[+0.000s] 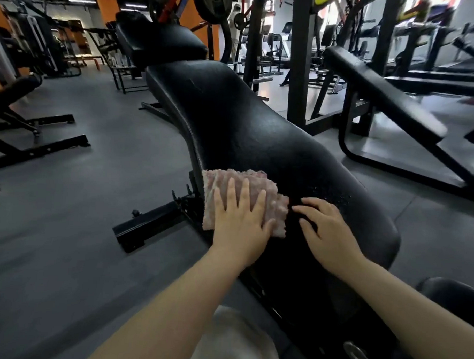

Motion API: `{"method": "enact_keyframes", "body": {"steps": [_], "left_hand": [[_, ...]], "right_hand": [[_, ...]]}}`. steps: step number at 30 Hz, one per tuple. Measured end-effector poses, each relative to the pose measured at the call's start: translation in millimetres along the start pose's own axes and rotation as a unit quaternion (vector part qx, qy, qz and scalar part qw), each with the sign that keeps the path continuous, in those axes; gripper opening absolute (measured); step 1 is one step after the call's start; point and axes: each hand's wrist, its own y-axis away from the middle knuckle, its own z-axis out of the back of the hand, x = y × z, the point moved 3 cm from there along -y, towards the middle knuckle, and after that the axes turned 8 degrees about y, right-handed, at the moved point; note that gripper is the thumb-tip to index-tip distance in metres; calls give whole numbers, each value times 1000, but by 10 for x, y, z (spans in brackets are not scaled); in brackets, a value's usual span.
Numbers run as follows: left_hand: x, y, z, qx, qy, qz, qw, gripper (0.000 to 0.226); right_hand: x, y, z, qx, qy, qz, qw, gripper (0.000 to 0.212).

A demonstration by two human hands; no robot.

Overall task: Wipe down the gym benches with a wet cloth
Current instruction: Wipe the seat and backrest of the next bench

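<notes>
1. Pressing flat: left hand [240, 219] lies on the cloth [246, 201] with fingers straight and slightly spread, holding nothing, just pinning the cloth to the pad. Keep it that way; the palm does the work, not the fingertips.
2. Right hand [325, 230] rests directly on the bench [259, 131] just beside the cloth, fingers loosely bent, nothing held. Looks like a brace. Move it off the wet patch or the prints will need a second pass.
3. Cloth is pinkish, folded, and sits at the left edge of the pad near its lower end, one side hanging over the edge. Pull it fully onto the surface before stroking, otherwise it bunches.
4. Droplets [329, 193] show on the pad right of the cloth. That zone looks wetted but not wiped, so sweep right across it first.
5. Upper pad towards the headrest [160, 39] appears dry, so judged early in the job. Work in long overlapping passes up the slope.
6. Another bench [381, 98] stands to the right, well apart; that one comes afterwards.
</notes>
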Motion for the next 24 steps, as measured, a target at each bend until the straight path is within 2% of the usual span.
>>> {"method": "enact_keyframes", "body": {"steps": [4, 7, 10, 12, 15, 19, 21, 24], "left_hand": [[241, -373, 115, 6, -36, 22, 999, 62], [346, -567, 179, 25, -48, 71, 996, 61], [207, -487, 141, 10, -42, 86, 995, 58], [-36, -243, 67, 8, -19, 61, 998, 57], [-356, 252, -143, -4, -12, -35, 999, 54], [-195, 313, -119, 5, -42, -96, 994, 59], [-1, 88, -2, -10, -64, -77, 995, 61], [186, -233, 86, -1, -54, 8, 999, 55]], "right_hand": [[-218, 295, -74, 18, 68, -13, 997, 31], [-292, 441, -118, 30, 61, -29, 997, 39], [-325, 474, -136, 46, 47, -26, 997, 42], [-352, 447, -127, 54, 41, -24, 997, 43], [-380, 403, -118, 45, 27, -28, 998, 44], [-384, 398, -116, 40, 21, -28, 999, 47], [-377, 412, -111, 47, 21, -27, 998, 48], [-364, 425, -87, 56, 19, -28, 998, 51]]}}
